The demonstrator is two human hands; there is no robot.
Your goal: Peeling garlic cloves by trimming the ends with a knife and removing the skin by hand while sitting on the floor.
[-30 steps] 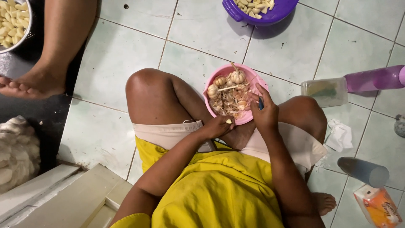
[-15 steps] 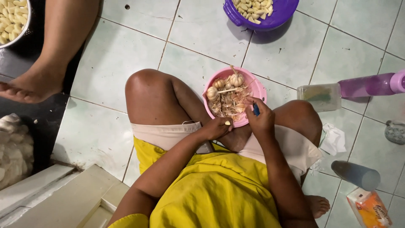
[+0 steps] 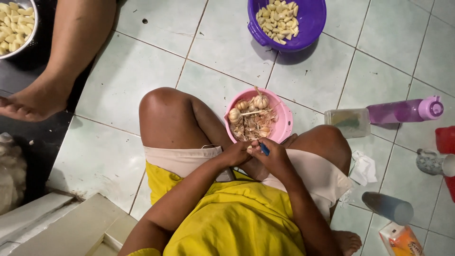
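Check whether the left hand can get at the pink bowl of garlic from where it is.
Probably yes: the left hand sits just below the pink bowl, which is open-topped between the knees, with nothing between them.

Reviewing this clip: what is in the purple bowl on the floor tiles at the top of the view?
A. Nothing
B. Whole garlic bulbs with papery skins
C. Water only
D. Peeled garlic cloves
D: the purple bowl holds pale, bare peeled cloves, while the whole bulbs and skins lie in the pink bowl.
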